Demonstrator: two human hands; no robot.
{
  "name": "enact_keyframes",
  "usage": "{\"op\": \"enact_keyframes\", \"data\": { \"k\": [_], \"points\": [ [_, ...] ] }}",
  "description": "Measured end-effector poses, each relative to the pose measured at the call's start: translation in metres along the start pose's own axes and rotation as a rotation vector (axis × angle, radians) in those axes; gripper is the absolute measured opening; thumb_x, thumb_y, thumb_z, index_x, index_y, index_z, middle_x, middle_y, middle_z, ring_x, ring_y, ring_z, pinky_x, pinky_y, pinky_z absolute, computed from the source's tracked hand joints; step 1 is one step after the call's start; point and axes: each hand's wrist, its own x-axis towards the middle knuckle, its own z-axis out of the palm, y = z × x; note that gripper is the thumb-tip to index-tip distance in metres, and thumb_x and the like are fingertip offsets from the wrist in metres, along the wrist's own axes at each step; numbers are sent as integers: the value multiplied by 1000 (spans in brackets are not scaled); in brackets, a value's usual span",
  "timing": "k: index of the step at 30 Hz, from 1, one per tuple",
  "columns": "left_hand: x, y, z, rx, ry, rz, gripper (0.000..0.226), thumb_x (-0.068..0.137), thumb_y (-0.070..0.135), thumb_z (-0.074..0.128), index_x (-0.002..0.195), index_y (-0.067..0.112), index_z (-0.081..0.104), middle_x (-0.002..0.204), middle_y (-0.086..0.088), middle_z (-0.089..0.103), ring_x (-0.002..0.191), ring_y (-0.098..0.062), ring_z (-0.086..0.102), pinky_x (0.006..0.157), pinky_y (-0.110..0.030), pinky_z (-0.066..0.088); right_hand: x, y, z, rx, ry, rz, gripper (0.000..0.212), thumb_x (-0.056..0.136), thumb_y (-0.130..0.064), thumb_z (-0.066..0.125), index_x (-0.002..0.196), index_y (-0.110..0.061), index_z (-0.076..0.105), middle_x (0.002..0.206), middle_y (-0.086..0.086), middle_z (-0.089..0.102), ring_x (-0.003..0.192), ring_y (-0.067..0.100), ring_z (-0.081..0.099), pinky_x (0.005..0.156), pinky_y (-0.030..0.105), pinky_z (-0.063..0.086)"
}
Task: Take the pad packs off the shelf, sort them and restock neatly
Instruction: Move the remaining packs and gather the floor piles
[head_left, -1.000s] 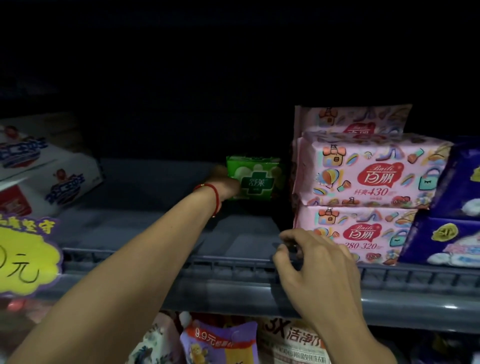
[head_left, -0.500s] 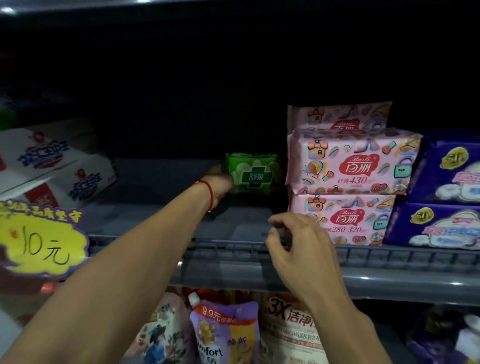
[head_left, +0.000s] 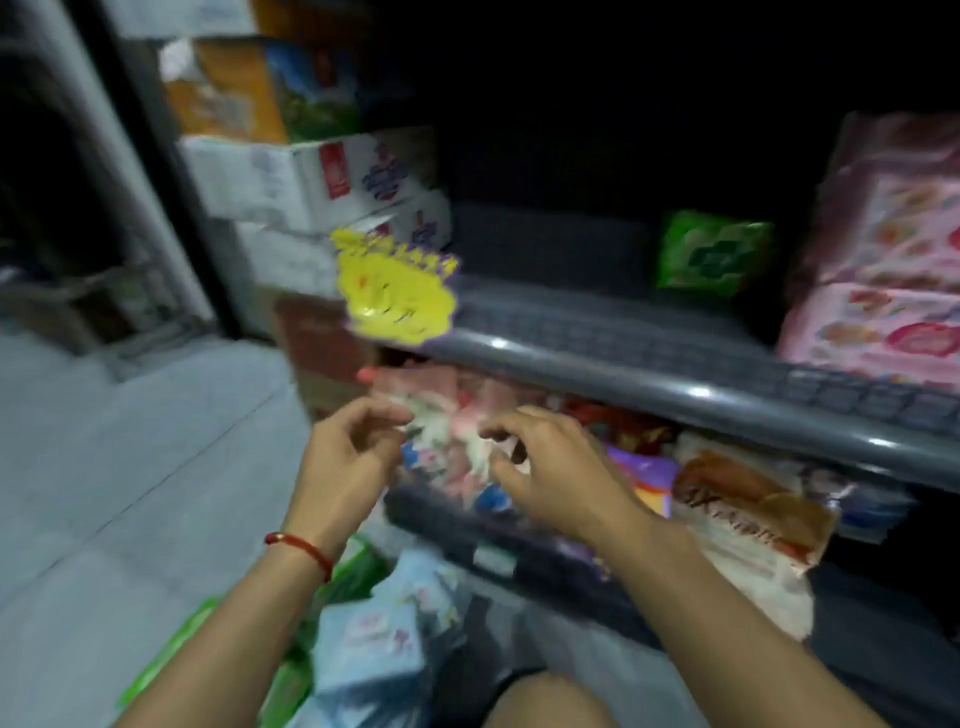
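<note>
Both hands hang empty in front of the lower shelf (head_left: 519, 540): the left hand (head_left: 348, 457), with a red string (head_left: 304, 545) at its wrist, has its fingers loosely curled and apart; the right hand (head_left: 561, 467) is spread with bent fingers. Neither holds anything. Blur hides finer detail. On the upper shelf (head_left: 597, 332) the green pack (head_left: 711, 257) stands alone toward the back, near the stacked pink packs (head_left: 883, 291) at the right. A yellow tag (head_left: 397, 291) hangs at the shelf's left end. Pale blue packs (head_left: 374, 639) lie low between the forearms.
</note>
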Motion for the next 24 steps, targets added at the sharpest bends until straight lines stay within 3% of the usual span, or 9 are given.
{"op": "enact_keyframes", "data": {
  "k": [3,6,8,10,14,18,21,24],
  "points": [
    [-48,-73,-95,192,110,-196,22,74,6,63,83,22,74,83,-2,75,71,-13,66,75,-46,60,1,-36,55,5,-266,-68,30,90,-32,58,116,-23,70,111,1,72,98,23,66,85,38,53],
    [-95,-122,-170,407,186,-382,28,80,-3,65,84,24,70,93,1,74,72,-6,69,79,-35,60,11,-74,102,-9,-557,-137,38,97,-35,61,134,-22,62,121,1,69,105,21,66,91,35,51],
    [-117,-150,-201,561,189,-461,25,80,2,73,91,24,69,99,-1,74,88,-17,71,86,-34,55,20,-97,130,-162,-819,-185,47,99,-41,60,142,-22,54,133,4,63,115,25,61,98,36,49],
    [-129,-178,-217,662,140,-528,28,80,11,77,105,21,68,113,-6,70,105,-26,65,93,-35,50,28,-115,156,-332,-932,-218,45,98,-42,58,137,-20,55,135,8,61,116,30,59,98,41,50],
    [-122,-236,-225,777,48,-586,49,84,20,76,130,17,61,134,-12,60,125,-31,54,104,-35,43,27,-137,219,-351,-883,-269,38,93,-39,56,125,-18,58,128,14,61,112,36,61,92,46,54],
    [-95,-296,-238,892,-62,-675,80,77,40,81,147,18,47,143,-11,53,132,-31,48,110,-39,42,16,-130,271,-346,-832,-281,31,93,-32,59,119,-15,61,125,14,63,113,35,61,89,42,49],
    [-87,-332,-249,914,-103,-785,102,71,50,84,153,18,33,148,-13,46,135,-33,43,112,-46,40,16,-130,301,-440,-821,-320,24,94,-33,61,113,-17,62,121,9,65,115,31,60,103,47,35],
    [-81,-343,-255,908,-126,-846,104,66,57,88,146,13,39,140,-15,49,128,-35,49,108,-46,44,21,-147,333,-555,-756,-432,20,91,-28,65,110,-20,65,114,5,67,113,26,60,113,48,21]
  ]
}}
